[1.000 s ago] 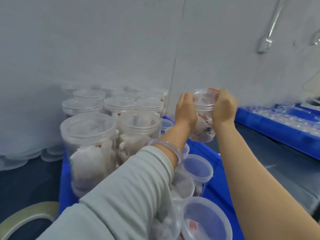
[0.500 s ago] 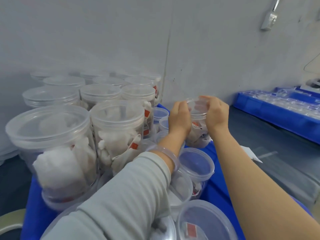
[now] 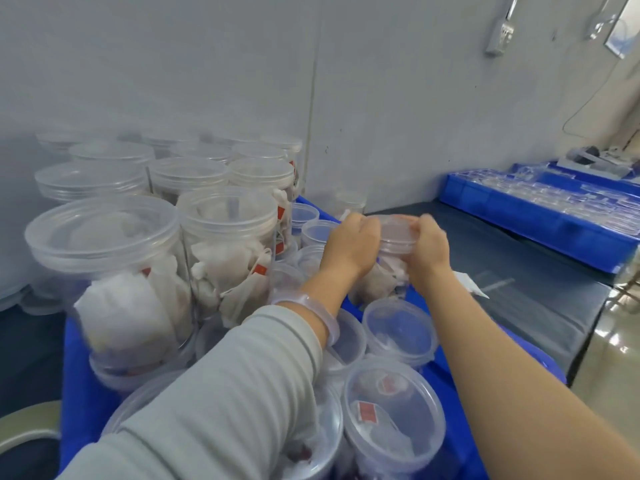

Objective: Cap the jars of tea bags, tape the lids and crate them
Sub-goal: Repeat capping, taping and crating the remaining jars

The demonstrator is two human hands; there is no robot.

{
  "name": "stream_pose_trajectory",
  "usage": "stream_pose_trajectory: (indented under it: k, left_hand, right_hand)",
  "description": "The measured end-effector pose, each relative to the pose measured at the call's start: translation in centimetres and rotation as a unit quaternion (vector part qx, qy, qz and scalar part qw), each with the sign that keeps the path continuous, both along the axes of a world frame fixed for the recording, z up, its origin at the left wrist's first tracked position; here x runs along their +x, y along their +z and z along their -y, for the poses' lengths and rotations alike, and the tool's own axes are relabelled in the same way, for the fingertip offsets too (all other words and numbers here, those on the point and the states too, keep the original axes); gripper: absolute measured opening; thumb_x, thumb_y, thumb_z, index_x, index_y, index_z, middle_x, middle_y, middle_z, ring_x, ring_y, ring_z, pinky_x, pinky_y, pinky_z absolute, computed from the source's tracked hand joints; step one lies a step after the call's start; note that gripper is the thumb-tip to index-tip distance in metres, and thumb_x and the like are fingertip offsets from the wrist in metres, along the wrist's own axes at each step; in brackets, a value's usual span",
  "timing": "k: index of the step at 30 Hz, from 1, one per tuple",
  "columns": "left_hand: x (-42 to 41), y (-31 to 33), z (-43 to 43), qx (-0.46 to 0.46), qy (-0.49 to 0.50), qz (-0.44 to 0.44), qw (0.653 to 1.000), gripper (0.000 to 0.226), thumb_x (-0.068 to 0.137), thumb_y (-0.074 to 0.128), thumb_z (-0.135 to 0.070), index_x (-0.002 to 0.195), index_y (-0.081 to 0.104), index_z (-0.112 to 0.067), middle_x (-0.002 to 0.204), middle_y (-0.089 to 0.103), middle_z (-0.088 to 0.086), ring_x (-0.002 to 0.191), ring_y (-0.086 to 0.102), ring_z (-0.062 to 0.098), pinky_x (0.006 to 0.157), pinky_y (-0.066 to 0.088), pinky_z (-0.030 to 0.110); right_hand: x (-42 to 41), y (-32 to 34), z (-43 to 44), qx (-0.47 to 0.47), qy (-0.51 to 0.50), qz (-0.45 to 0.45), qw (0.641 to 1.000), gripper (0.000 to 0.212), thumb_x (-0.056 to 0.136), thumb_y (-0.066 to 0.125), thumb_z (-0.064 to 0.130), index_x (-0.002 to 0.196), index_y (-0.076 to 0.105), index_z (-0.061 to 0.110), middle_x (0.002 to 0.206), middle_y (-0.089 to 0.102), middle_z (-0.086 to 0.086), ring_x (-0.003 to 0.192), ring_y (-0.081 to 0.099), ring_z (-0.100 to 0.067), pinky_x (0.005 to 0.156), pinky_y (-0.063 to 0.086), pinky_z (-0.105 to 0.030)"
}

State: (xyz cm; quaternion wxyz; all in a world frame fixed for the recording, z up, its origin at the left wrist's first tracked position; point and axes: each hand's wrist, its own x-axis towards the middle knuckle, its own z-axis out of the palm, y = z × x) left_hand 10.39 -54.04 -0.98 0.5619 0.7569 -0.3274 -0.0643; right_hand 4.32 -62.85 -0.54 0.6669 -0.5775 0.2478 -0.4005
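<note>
Over the far end of the blue crate, the left hand and the right hand each curl their fingers round the rim of a clear lid, one hand on either side. The lid sits on top of a jar of tea bags. Whether that jar rests in the crate cannot be told. Open jars fill the crate's right part and capped jars its left part. A tape roll lies on the tabletop left of the crate.

left hand + right hand: both grip lid on jar | above blue crate
</note>
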Motion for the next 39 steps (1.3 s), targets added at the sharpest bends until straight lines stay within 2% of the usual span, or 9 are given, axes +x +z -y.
stream_pose_trajectory:
  k: [2, 7, 11, 17, 20, 24, 30, 33, 39]
  left_hand:
    - [-0.5, -0.7, -0.5, 0.015, -0.014, -0.010, 1.000, 0.023, 0.096, 0.031, -0.021, 0.098, 0.050, -0.008, 0.091, 0.056, 0.009, 0.095, 0.052, 0.031, 0.076, 0.036, 0.034]
    - [-1.1, -0.8, -0.9, 0.084, 0.011, 0.021, 0.996, 0.036, 0.092, 0.035, -0.019, 0.124, 0.050, -0.013, 0.124, 0.055, 0.014, 0.111, 0.050, 0.030, 0.092, 0.040, 0.034]
    - [-1.0, -1.3, -1.2, 0.211, 0.030, 0.134, 0.968, 0.038, 0.098, 0.031, -0.025, 0.127, 0.051, -0.009, 0.126, 0.052, 0.021, 0.118, 0.045, 0.034, 0.098, 0.035, 0.039]
    - [-1.3, -1.5, -1.0, 0.297, 0.026, 0.258, 0.919, 0.026, 0.092, 0.042, -0.017, 0.111, 0.057, -0.010, 0.116, 0.059, 0.012, 0.117, 0.040, 0.027, 0.087, 0.035, 0.036]
    - [-1.6, -1.4, -1.3, 0.294, 0.025, 0.264, 0.918, 0.025, 0.092, 0.042, -0.018, 0.111, 0.055, -0.009, 0.116, 0.056, 0.012, 0.116, 0.041, 0.027, 0.087, 0.035, 0.037]
    - [-1.4, -1.2, -1.3, 0.325, 0.036, 0.267, 0.907, 0.036, 0.090, 0.042, -0.021, 0.122, 0.050, -0.008, 0.133, 0.046, 0.014, 0.125, 0.037, 0.029, 0.105, 0.028, 0.042]
    - [-0.6, -2.0, -1.9, 0.452, 0.029, 0.171, 0.875, 0.058, 0.100, 0.019, -0.033, 0.150, -0.002, -0.013, 0.158, -0.010, 0.010, 0.145, -0.011, 0.025, 0.115, -0.009, 0.047]
    - [-0.7, -1.8, -2.2, 0.454, 0.020, 0.180, 0.872, 0.058, 0.101, 0.019, -0.030, 0.150, -0.005, -0.012, 0.157, -0.012, 0.011, 0.145, -0.012, 0.026, 0.116, -0.008, 0.047]
    - [-0.4, -1.0, -3.9, 0.422, 0.006, 0.202, 0.884, 0.062, 0.098, 0.032, -0.019, 0.149, 0.002, -0.004, 0.158, -0.005, 0.014, 0.146, -0.006, 0.026, 0.118, 0.002, 0.043]
  right_hand:
    - [-0.7, -1.1, -0.1, -0.006, 0.011, -0.022, 1.000, 0.037, 0.091, 0.035, 0.012, 0.074, 0.068, 0.015, 0.067, 0.066, 0.001, 0.057, 0.062, -0.010, 0.049, 0.048, -0.017]
    - [-1.5, -1.8, -0.4, -0.075, 0.048, -0.126, 0.988, 0.037, 0.089, 0.036, 0.013, 0.080, 0.070, 0.024, 0.101, 0.066, -0.007, 0.087, 0.059, -0.020, 0.066, 0.049, -0.030]
    - [-1.9, -1.3, 0.1, -0.213, 0.088, -0.243, 0.942, 0.028, 0.088, 0.042, 0.007, 0.099, 0.068, 0.002, 0.107, 0.065, -0.020, 0.084, 0.055, -0.026, 0.065, 0.043, -0.030]
    - [-2.0, -2.9, -0.3, -0.105, 0.232, -0.277, 0.926, 0.036, 0.085, 0.030, -0.013, 0.088, 0.063, 0.001, 0.086, 0.058, -0.021, 0.078, 0.051, -0.029, 0.073, 0.042, -0.042]
    - [-2.2, -2.8, -0.4, -0.047, 0.291, -0.247, 0.923, 0.034, 0.088, 0.031, -0.014, 0.089, 0.060, 0.002, 0.082, 0.058, -0.016, 0.072, 0.053, -0.028, 0.073, 0.044, -0.041]
    - [-1.6, -2.1, -0.9, -0.171, 0.284, -0.322, 0.887, 0.031, 0.087, 0.038, -0.008, 0.101, 0.060, 0.009, 0.098, 0.062, -0.015, 0.089, 0.058, -0.026, 0.091, 0.048, -0.046]
    - [-1.1, -1.2, -2.4, -0.335, 0.234, -0.393, 0.824, 0.034, 0.092, 0.040, 0.002, 0.121, 0.055, 0.012, 0.118, 0.060, -0.005, 0.102, 0.053, -0.017, 0.092, 0.042, -0.031]
    - [-1.3, -1.2, -2.9, -0.347, 0.242, -0.401, 0.812, 0.044, 0.093, 0.036, 0.001, 0.134, 0.047, 0.014, 0.132, 0.053, -0.005, 0.118, 0.049, -0.019, 0.101, 0.036, -0.030]
    - [-0.8, -0.5, -4.5, -0.447, 0.214, -0.387, 0.778, 0.050, 0.089, 0.036, -0.003, 0.133, 0.050, 0.016, 0.130, 0.057, -0.006, 0.108, 0.051, -0.020, 0.083, 0.035, -0.022]
